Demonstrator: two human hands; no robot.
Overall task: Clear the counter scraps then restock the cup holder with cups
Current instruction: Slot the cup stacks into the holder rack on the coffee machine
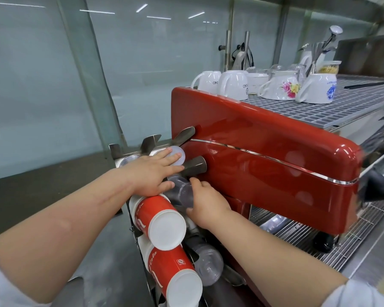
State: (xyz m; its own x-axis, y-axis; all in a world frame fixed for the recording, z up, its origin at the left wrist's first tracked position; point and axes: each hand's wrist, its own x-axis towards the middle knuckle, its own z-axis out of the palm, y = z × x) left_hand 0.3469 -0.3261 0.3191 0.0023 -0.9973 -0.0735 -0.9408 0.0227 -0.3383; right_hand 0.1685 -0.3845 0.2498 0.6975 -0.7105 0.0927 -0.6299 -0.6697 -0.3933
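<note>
A metal cup holder (152, 141) stands against the left side of a red espresso machine (275, 165). Two stacks of red-and-white paper cups (162, 220) stick out of it toward me, the lower stack (175, 275) nearest. Clear plastic cups (183, 191) sit in a slot between the hands, and another clear stack (208, 265) lies lower. My left hand (152, 173) lies flat over the upper slots, its fingers touching a clear cup's base (177, 155). My right hand (205, 203) grips the clear plastic cups from the right side.
White ceramic mugs (234, 87) stand upside down on the machine's grey top grate (341, 100), with utensils and a jar behind. A glass partition (53, 74) rises at the left over a dark counter (42, 180). The machine's drip tray grille (308, 235) lies at the right.
</note>
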